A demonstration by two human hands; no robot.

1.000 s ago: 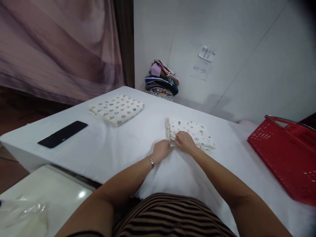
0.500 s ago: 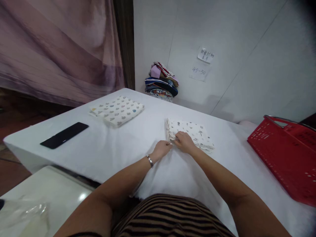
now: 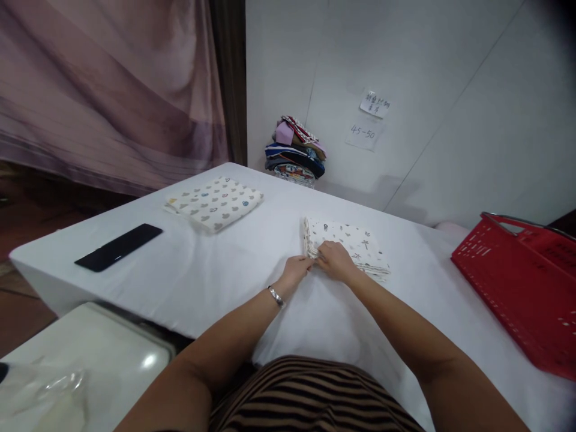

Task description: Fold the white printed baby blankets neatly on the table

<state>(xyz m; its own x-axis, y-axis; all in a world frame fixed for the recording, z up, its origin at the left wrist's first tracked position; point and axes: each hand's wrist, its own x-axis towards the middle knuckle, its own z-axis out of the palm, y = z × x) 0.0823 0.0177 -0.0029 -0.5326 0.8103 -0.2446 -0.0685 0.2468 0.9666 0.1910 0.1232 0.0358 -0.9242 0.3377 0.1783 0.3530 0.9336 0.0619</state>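
A folded white cloth with small dark prints lies on the white-covered table, straight ahead of me. At its near left corner, my left hand pinches the layered edge, fingers closed. Beside it, my right hand has its fingers curled over the same near edge, also closed on the cloth. The fingertips of both hands almost meet, and the bit of edge between them is partly hidden. Further left on the table lies another folded cloth, white with grey mouse-head shapes.
A black flat panel lies at the table's left. On the right stands a red plastic basket. A stack of folded fabrics rises by the wall at the back. Lower left, a white surface bears clear plastic wrap.
My right hand has shifted slightly left and down along the cloth's edge, closer to my left hand. The folded cloth stays in place.
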